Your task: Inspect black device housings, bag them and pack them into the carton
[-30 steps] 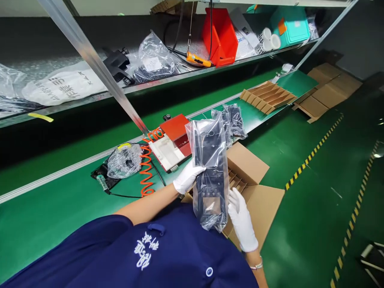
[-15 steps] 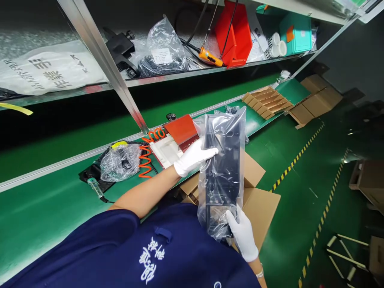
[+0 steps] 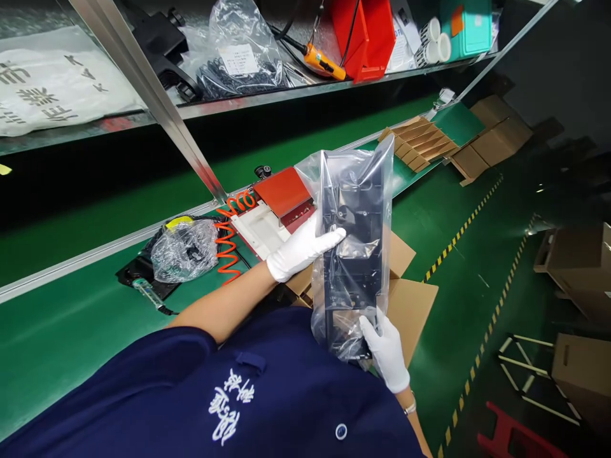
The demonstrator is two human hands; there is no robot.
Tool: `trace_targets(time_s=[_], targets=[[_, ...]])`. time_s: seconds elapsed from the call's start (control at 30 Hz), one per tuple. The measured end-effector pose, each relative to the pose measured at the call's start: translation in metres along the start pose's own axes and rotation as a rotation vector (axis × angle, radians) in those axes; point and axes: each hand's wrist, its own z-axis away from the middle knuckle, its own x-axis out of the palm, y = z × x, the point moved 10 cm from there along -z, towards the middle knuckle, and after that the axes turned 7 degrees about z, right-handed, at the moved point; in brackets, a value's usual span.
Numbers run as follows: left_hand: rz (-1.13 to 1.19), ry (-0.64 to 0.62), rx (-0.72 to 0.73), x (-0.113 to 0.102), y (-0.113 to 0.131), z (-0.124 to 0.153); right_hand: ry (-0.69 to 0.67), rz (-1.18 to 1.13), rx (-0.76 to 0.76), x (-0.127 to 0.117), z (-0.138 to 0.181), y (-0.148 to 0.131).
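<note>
A long black plastic frame (image 3: 356, 267) inside a clear plastic bag (image 3: 387, 165) is held upright in front of my body. My left hand (image 3: 303, 248), in a white glove, grips its left side with the thumb across the front; the other fingers are hidden behind it. Lower down, my right hand (image 3: 387, 350), also gloved in white, pinches the bottom right edge through the bag. An open cardboard box (image 3: 413, 312) lies behind and below the bagged frame. Just left of the frame is a red and white fixture (image 3: 265, 232) on the bench.
On the green bench (image 3: 71, 343) lie a bubble-wrapped part (image 3: 186, 251) and a coiled orange hose (image 3: 226, 248). Cardboard dividers (image 3: 422, 143) sit farther along. The shelf above holds an orange electric screwdriver (image 3: 324, 62), a red bin (image 3: 365, 41) and bagged parts (image 3: 243, 70).
The view has shifted, so shelf and bench sit further left and higher. Both hands keep their hold on the bagged frame, which appears slightly higher in view.
</note>
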Motion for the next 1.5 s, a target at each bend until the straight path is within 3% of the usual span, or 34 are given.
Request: trace_targets(time_s=[0.27,0.47,0.73,0.9,1.17,1.33,1.5], targets=[[-0.023,0.037,0.008,-0.007,0.0,0.001,-0.016,0.01,-0.05,-0.006,0.015,-0.036],[0.028,0.091,-0.011,-0.017,-0.013,-0.002,-0.04,0.016,-0.053,-0.011,0.023,-0.051],[-0.001,0.093,0.047,-0.002,0.012,0.021,-0.044,-0.031,-0.028,-0.007,0.021,-0.016],[-0.052,0.097,0.034,0.006,0.009,0.039,-0.037,-0.07,0.021,-0.007,0.022,0.007],[-0.027,0.097,0.037,0.009,0.018,0.048,-0.067,0.018,0.01,-0.006,0.023,0.008],[0.094,0.134,-0.044,-0.005,0.011,0.041,-0.105,0.073,0.012,-0.041,0.012,-0.006],[0.182,0.049,-0.227,0.012,-0.009,0.052,-0.244,0.198,0.086,-0.082,0.01,-0.004]])
